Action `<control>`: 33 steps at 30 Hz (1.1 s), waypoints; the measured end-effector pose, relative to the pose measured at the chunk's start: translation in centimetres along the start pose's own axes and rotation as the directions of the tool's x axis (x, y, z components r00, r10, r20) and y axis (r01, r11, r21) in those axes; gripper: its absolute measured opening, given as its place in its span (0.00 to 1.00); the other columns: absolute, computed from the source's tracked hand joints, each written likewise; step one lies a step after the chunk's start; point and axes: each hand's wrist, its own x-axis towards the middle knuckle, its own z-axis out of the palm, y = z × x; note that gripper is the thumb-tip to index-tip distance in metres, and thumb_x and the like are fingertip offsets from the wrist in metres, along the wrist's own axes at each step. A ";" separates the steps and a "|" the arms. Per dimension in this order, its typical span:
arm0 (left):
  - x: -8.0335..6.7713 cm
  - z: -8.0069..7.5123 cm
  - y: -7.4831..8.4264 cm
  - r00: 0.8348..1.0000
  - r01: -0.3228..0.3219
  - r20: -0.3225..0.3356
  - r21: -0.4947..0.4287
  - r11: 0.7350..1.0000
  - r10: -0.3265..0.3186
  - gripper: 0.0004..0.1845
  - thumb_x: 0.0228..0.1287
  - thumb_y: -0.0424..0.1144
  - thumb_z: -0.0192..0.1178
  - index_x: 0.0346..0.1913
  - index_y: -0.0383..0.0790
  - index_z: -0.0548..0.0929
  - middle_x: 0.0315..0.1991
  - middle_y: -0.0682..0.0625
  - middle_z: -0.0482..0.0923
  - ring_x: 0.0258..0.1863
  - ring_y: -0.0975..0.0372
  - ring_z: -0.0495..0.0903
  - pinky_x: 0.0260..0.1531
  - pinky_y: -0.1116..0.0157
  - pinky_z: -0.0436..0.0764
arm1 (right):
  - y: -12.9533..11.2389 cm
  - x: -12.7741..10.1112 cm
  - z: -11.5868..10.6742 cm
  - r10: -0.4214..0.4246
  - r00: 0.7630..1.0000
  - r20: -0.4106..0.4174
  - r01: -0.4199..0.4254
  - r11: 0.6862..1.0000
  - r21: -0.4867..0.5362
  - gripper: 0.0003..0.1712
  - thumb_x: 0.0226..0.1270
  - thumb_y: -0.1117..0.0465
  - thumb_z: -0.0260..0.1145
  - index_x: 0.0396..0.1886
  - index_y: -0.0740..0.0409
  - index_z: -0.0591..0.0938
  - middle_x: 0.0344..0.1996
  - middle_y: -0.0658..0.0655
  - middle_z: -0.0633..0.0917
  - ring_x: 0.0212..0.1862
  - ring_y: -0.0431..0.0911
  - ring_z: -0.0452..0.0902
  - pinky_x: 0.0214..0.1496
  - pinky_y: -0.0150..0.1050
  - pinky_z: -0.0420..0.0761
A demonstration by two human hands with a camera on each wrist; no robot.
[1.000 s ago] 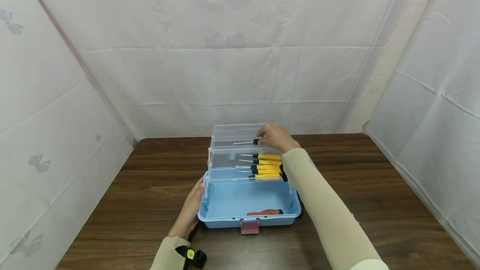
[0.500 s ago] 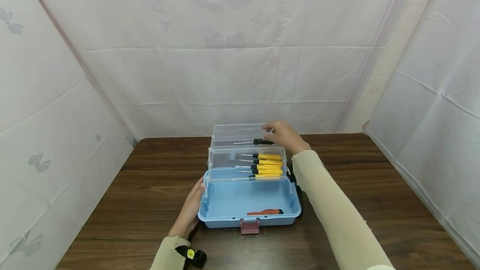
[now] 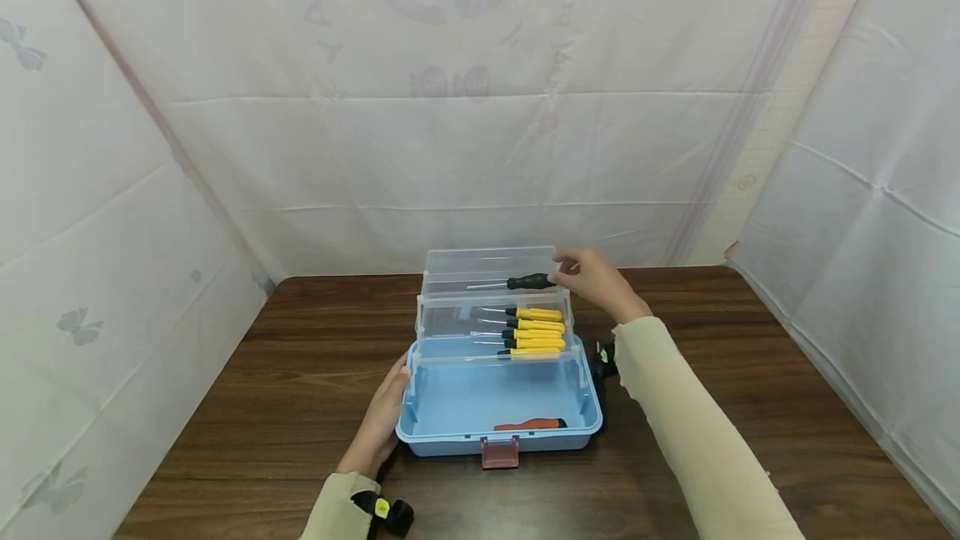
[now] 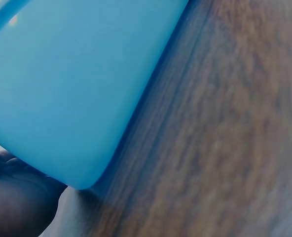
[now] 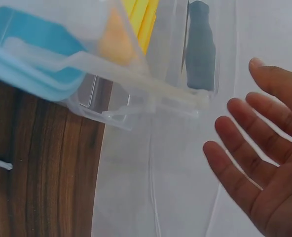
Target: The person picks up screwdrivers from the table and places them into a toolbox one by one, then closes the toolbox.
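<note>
A blue toolbox (image 3: 498,407) sits open on a dark wooden tabletop (image 3: 750,407), its clear tiered trays folded back. The left hand (image 3: 378,423) rests flat against the box's left side, fingers straight. The right hand (image 3: 596,280) hovers just beside the top clear tray (image 3: 480,261), fingers spread and relaxed, holding nothing. A black-handled screwdriver (image 3: 513,282) lies in that top tray. Yellow-handled screwdrivers (image 3: 528,332) fill the tray below, and an orange-handled tool (image 3: 528,424) lies in the blue base.

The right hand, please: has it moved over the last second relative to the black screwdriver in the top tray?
Yes. The right hand has moved rightward off the black screwdriver, whose handle is now uncovered; the fingers are straight and empty.
</note>
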 end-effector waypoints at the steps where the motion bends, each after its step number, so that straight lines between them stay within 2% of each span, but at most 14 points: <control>1: 0.0 0.0 0.0 1.000 0.002 -0.001 -0.001 1.000 -0.002 0.32 0.77 0.57 0.31 0.77 0.48 0.46 0.78 0.42 0.42 0.76 0.44 0.43 0.70 0.42 0.49 | 0.2 -0.3 -0.1 0.011 1.000 -0.007 -0.011 1.000 0.002 0.23 0.68 0.56 0.63 0.60 0.61 0.76 0.47 0.61 0.82 0.50 0.55 0.77 0.51 0.50 0.80; 8: 0.0 0.1 0.0 1.000 0.005 -0.003 0.008 1.000 -0.005 0.33 0.77 0.57 0.31 0.77 0.47 0.45 0.78 0.41 0.41 0.76 0.43 0.43 0.70 0.41 0.48 | 2.0 -2.1 -0.6 0.094 0.995 -0.021 -0.094 0.996 0.006 0.23 0.67 0.53 0.64 0.55 0.64 0.78 0.43 0.62 0.81 0.42 0.52 0.77 0.44 0.45 0.79; 13: -0.1 0.1 0.2 1.000 0.002 -0.004 -0.002 1.000 -0.002 0.32 0.78 0.55 0.31 0.77 0.47 0.45 0.78 0.41 0.41 0.76 0.44 0.42 0.70 0.42 0.47 | 3.6 -3.5 -0.5 0.181 0.982 0.058 -0.184 0.982 0.040 0.26 0.67 0.52 0.64 0.58 0.64 0.75 0.45 0.64 0.80 0.41 0.52 0.79 0.41 0.43 0.84; 18: -0.1 0.1 0.2 1.000 -0.002 -0.002 -0.006 1.000 0.002 0.31 0.78 0.55 0.30 0.77 0.47 0.45 0.78 0.41 0.41 0.76 0.44 0.42 0.71 0.42 0.47 | 4.8 -4.7 0.1 0.227 0.964 0.139 -0.239 0.967 0.081 0.26 0.67 0.53 0.64 0.57 0.65 0.74 0.43 0.63 0.80 0.38 0.49 0.79 0.38 0.40 0.85; 25: -0.1 0.1 0.2 1.000 0.006 -0.005 -0.002 1.000 -0.006 0.32 0.77 0.56 0.30 0.77 0.47 0.45 0.78 0.41 0.42 0.76 0.44 0.43 0.70 0.42 0.48 | 5.8 -6.6 1.5 0.283 0.925 0.254 -0.311 0.948 0.075 0.26 0.66 0.53 0.65 0.54 0.67 0.74 0.40 0.61 0.79 0.36 0.47 0.78 0.35 0.40 0.84; 33: -0.2 0.1 0.1 1.000 0.010 -0.001 -0.004 1.000 -0.010 0.33 0.77 0.57 0.30 0.77 0.47 0.45 0.78 0.41 0.41 0.76 0.43 0.42 0.70 0.41 0.47 | 6.5 -8.2 2.3 0.334 0.894 0.298 -0.371 0.925 0.077 0.26 0.66 0.53 0.65 0.53 0.67 0.72 0.39 0.61 0.79 0.35 0.47 0.78 0.35 0.40 0.84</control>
